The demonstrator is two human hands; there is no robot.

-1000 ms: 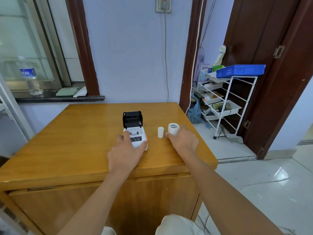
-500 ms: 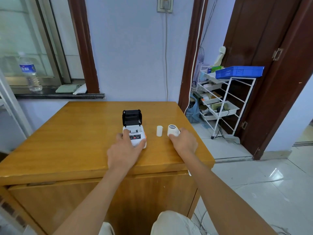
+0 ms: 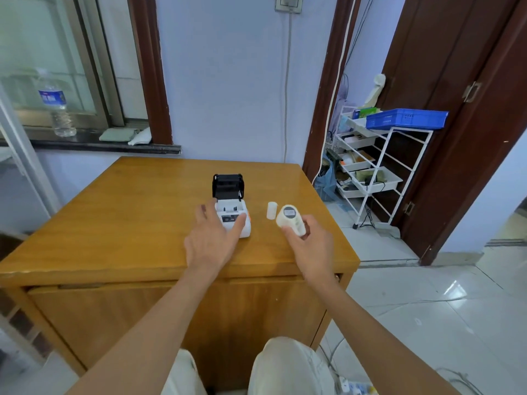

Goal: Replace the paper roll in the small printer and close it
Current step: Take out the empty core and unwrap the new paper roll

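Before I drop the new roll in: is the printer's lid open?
Open. The printer's black lid stands tipped up at the back, baring the paper bay.

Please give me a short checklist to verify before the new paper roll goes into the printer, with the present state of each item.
1. Printer lid open: ok, it stands upright.
2. Paper bay free of the old roll: ok, looks empty; small white core stands on the table.
3. New roll gripped: ok, in the right hand, lifted.
4. Printer steadied: ok, left hand rests on its front.
5. Loose paper end facing correctly: cannot tell.
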